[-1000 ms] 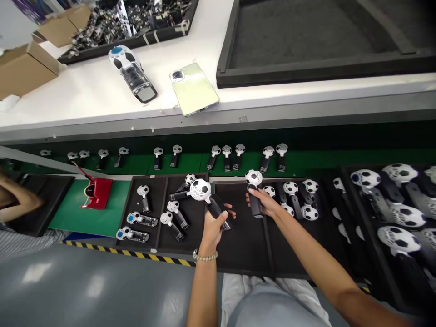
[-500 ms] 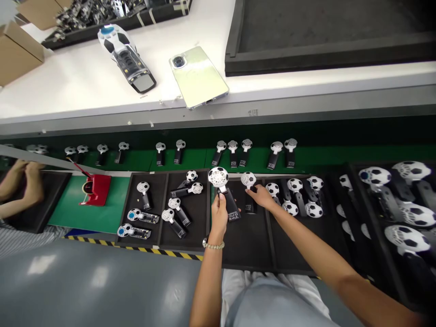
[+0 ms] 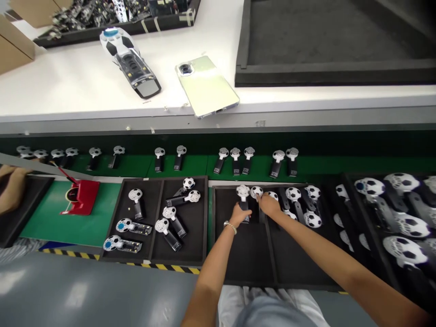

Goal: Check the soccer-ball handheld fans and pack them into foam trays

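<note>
My left hand (image 3: 241, 213) is closed around the black handle of a gadget with a white soccer-ball head (image 3: 243, 191), low over the divided black tray (image 3: 248, 259). Right beside it, my right hand (image 3: 270, 205) pinches a second soccer-ball gadget (image 3: 256, 192) just below its head; most of that handle is hidden by the fingers. Several more soccer-ball gadgets (image 3: 293, 194) lie in the tray's right compartment, partly behind my right wrist.
A left tray (image 3: 206, 218) holds several loose gadgets, some with clear handles. More stand along the green strip (image 3: 200, 165). A phone (image 3: 209, 88) and a larger gadget (image 3: 131, 63) lie on the white shelf. A red tool (image 3: 81, 197) and a co-worker's arm (image 3: 13, 188) are at left.
My left hand has lowered its gadget from above the tray and moved right, beside the other one. My right hand has shifted slightly right with its gadget. The camera view has tilted a little.
</note>
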`<control>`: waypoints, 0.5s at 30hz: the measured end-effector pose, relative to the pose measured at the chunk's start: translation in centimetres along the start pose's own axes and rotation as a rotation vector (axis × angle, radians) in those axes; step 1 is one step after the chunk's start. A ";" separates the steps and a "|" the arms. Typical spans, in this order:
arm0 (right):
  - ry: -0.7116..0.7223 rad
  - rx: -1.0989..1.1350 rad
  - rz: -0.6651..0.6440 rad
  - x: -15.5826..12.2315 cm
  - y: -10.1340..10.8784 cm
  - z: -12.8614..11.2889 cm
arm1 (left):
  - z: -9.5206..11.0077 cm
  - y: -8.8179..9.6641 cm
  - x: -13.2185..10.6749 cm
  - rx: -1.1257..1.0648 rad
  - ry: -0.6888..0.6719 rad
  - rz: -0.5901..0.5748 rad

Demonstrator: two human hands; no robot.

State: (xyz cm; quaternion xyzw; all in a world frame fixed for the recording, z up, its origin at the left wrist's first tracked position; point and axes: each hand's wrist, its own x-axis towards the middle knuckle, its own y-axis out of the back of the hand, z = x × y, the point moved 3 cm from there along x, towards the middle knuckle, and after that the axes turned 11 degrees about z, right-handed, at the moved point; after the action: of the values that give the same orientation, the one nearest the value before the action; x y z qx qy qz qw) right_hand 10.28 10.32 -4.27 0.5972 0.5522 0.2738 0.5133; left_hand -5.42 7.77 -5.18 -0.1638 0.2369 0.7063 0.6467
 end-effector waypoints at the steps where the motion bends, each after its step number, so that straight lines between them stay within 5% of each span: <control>1: 0.012 0.005 0.017 0.1 0.7 0.2 | -0.8 -0.4 0.4 0.038 0.008 -0.032; 7: 0.496 0.032 0.073 1.0 1.5 -2.0 | -3.4 -0.8 1.9 0.211 0.049 -0.234; 11: 0.490 -0.013 -0.052 1.8 -0.9 -4.9 | -4.1 -0.5 2.4 0.274 0.080 -0.350; 15: 0.506 0.031 -0.135 2.6 -1.5 -6.8 | -4.2 0.4 1.3 0.243 -0.067 -0.351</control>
State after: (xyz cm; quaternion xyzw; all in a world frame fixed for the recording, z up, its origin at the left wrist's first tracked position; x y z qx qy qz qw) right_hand 4.31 14.68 -4.07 0.4793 0.7057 0.3710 0.3669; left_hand -6.31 6.53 -9.35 -0.0997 0.2665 0.5539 0.7824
